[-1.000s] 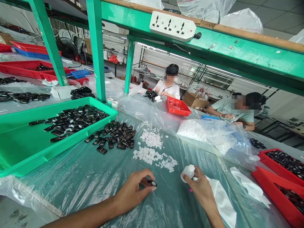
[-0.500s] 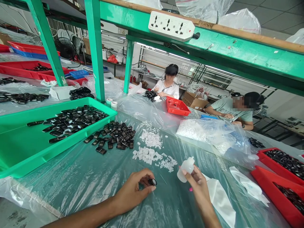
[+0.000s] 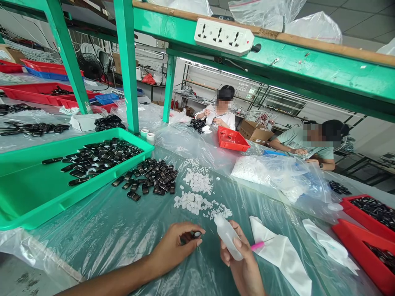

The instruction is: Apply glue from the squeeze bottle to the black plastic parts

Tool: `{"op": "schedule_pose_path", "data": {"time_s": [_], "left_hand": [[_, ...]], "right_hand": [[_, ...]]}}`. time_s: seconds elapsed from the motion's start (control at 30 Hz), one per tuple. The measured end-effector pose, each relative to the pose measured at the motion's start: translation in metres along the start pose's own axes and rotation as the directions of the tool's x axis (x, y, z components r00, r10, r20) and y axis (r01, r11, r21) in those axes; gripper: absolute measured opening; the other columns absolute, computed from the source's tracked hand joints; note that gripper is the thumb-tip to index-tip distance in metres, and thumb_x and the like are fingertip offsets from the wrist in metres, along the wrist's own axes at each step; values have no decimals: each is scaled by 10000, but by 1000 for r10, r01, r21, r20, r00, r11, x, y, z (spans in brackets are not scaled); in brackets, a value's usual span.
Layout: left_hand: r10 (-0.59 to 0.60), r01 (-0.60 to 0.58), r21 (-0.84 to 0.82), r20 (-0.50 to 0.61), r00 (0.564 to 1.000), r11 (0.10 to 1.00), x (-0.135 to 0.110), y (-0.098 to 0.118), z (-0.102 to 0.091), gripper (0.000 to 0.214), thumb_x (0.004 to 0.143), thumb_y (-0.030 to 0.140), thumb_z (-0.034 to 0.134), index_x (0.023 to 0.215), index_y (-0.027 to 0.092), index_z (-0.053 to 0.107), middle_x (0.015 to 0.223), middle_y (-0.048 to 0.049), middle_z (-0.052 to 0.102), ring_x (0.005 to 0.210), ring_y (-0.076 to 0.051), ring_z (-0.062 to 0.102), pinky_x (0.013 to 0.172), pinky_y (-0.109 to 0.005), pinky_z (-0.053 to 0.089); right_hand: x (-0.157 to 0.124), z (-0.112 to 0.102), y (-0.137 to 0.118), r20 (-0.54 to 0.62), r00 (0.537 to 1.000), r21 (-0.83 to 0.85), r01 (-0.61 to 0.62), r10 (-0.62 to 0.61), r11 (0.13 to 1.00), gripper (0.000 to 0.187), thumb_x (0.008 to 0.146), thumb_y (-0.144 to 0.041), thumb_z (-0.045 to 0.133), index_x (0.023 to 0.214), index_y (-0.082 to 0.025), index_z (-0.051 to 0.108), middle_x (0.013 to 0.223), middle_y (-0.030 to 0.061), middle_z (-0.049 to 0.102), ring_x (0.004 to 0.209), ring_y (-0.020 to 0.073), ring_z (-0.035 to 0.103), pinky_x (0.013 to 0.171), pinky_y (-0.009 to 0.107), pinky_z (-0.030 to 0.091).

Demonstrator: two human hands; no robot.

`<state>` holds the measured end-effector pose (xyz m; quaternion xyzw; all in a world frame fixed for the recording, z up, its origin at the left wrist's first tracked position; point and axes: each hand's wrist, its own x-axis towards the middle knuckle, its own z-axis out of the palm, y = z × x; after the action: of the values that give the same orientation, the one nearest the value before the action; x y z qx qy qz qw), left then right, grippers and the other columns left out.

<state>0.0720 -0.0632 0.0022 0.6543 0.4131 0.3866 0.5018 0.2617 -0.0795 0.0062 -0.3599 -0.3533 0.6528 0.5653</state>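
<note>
Between thumb and fingers, my left hand [image 3: 175,246] pinches a small black part [image 3: 196,234] with a pale round face. My right hand [image 3: 240,257] is wrapped round a translucent white squeeze bottle [image 3: 228,238], its nozzle tilted up and left toward the left hand's side. A pink-handled tool with a thin needle-like tip [image 3: 258,246] shows just right of that hand, over a white cloth [image 3: 282,255]. Beyond the hands lie small white pieces [image 3: 193,202] in loose piles. Left of these is a heap of black parts [image 3: 154,174] on the plastic-covered table.
A green tray [image 3: 27,164] with black parts stands at left. Red trays [image 3: 354,230] line the right edge. A clear bag of white pieces [image 3: 262,170] lies ahead. A green shelf frame with a power strip [image 3: 224,37] crosses overhead. Two people sit across the table.
The squeeze bottle in my right hand has moved left and down and tipped leftward. More of the pink-handled tool and cloth shows. My left hand stays nearly still with the black part.
</note>
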Motion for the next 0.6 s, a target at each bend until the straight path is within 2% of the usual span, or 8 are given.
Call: {"op": "schedule_pose_path", "data": {"time_s": [0.13, 0.2, 0.33, 0.47, 0.6], "left_hand": [[47, -48, 54, 17, 999, 997, 1, -2, -1, 237, 791, 328, 616, 1000, 227, 667, 820, -35, 643, 674, -154, 557, 585, -219, 428], [49, -50, 58, 22, 999, 997, 2, -3, -2, 234, 770, 322, 643, 982, 225, 671, 825, -35, 642, 668, -153, 559, 581, -218, 429], [49, -50, 52, 13, 999, 997, 2, 0, -2, 206, 766, 313, 651, 946, 215, 674, 828, -38, 636, 678, -155, 566, 591, -218, 434], [50, -51, 39, 20, 999, 998, 0, 3, -2, 225, 779, 305, 639, 992, 236, 665, 823, -32, 630, 680, -151, 562, 583, -210, 429], [58, -59, 53, 19, 998, 997, 0, 3, -2, 228, 789, 310, 630, 1005, 244, 663, 824, -29, 628, 679, -147, 556, 579, -205, 427]], "right_hand": [[1, -1, 7, -68, 996, 167, -40, 52, 985, 364, 765, -453, 617, 1017, -195, 565, 591, -27, 485, 465, 85, 353, 451, 208, 296], [2, -1, 9, -104, 993, 177, -41, 61, 983, 360, 759, -463, 624, 984, -184, 591, 553, -39, 456, 448, 79, 332, 451, 209, 291], [1, -1, 12, -157, 987, 38, -17, 23, 999, 376, 755, -495, 620, 937, -167, 607, 499, -50, 426, 433, 84, 334, 453, 217, 305], [-1, -1, 12, -225, 974, -136, -8, -23, 991, 401, 726, -511, 645, 892, -148, 612, 466, -51, 420, 421, 89, 340, 443, 213, 293], [-3, 1, 11, -231, 968, -264, 31, -95, 964, 399, 707, -506, 662, 880, -149, 617, 477, -42, 441, 438, 98, 350, 450, 207, 271]]}}
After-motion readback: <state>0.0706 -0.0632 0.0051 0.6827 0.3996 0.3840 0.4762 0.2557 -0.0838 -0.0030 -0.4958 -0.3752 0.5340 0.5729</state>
